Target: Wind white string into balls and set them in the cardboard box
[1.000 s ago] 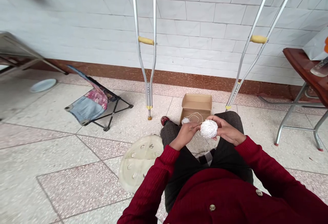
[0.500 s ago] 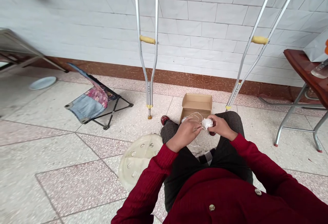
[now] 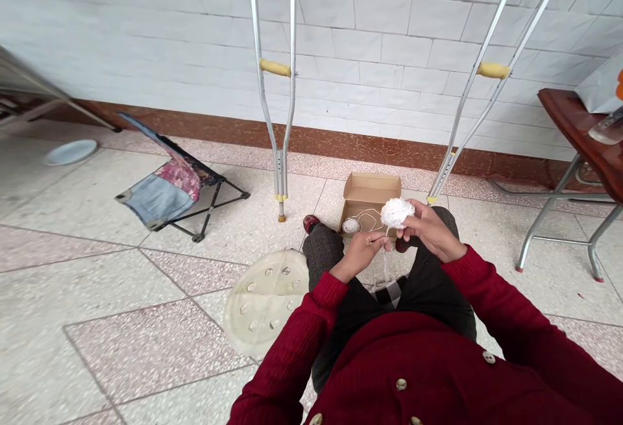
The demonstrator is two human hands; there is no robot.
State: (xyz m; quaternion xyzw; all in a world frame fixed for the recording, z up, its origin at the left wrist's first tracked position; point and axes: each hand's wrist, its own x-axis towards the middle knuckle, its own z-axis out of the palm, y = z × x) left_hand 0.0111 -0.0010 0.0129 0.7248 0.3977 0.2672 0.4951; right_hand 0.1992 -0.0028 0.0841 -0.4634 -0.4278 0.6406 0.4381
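Note:
A ball of white yarn (image 3: 396, 212) is held up by my right hand (image 3: 431, 229), whose fingers close round its right side and underside. From the ball a strand runs down to my left hand (image 3: 364, 253), pinched between thumb and fingers just below and left of the ball. Loose yarn hangs on below that pinch, between my knees. Beyond my hands an open cardboard box (image 3: 372, 186) stands on the floor. A second, smaller ball of white yarn (image 3: 350, 225) lies in it, with looped strands beside it.
Two metal crutches (image 3: 281, 172) (image 3: 460, 113) lean on the tiled wall. A folding stool (image 3: 163, 198) stands to the left, with a pale plate (image 3: 71, 152) farther off. Beside my left leg lies a round, holed cover (image 3: 260, 295). A red-brown table (image 3: 584, 133) is at the right.
My right hand has raised and turned the yarn ball. My left hand has dropped slightly away from it, drawing the strand down, so the smaller ball in the box now shows.

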